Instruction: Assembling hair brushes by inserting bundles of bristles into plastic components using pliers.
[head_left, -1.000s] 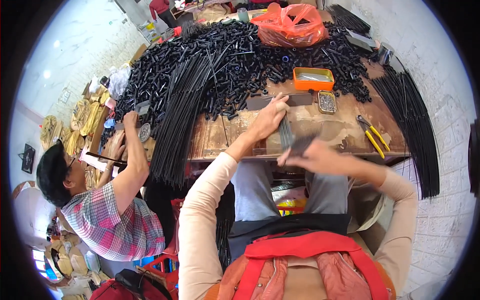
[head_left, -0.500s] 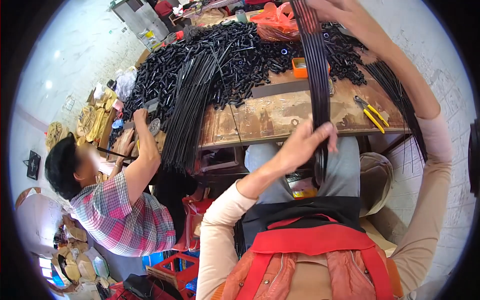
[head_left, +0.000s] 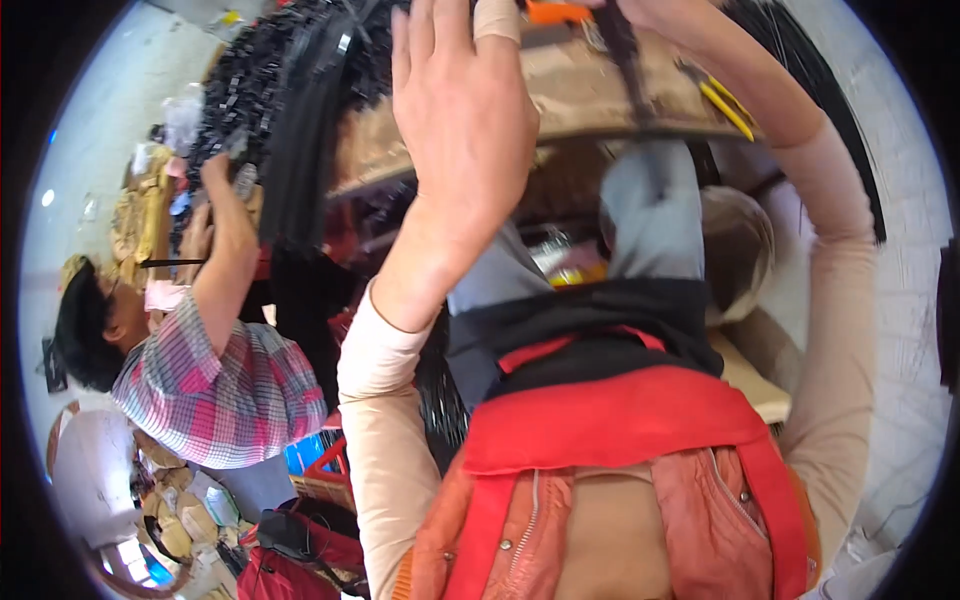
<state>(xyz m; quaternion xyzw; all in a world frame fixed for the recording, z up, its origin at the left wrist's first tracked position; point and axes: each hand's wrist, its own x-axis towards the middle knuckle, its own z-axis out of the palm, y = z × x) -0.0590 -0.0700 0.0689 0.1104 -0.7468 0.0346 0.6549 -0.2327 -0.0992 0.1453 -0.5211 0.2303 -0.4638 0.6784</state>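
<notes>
My left hand (head_left: 465,115) is raised over the near edge of the workbench, its fingers stretched upward and nothing visible in its grasp. A tan wrap covers one finger. At the top edge my right hand (head_left: 655,12), partly cut off, grips a bundle of thin black rods (head_left: 625,60). The bundle hangs down, smeared by motion, with its lower end over the bench edge near my knee. Yellow-handled pliers (head_left: 727,108) lie on the bench to the right of the bundle.
Many short black tubes (head_left: 240,95) heap up at the bench's far left, beside a thick stack of black rods (head_left: 300,150). More long rods (head_left: 830,110) hang at the right. A co-worker in a checked shirt (head_left: 225,385) works at left. An orange box (head_left: 555,12) shows at the top.
My left hand has let go of the bundle's lower part and moved up and left, its fingers now extended. My right hand still holds the bundle. The whole view has shifted.
</notes>
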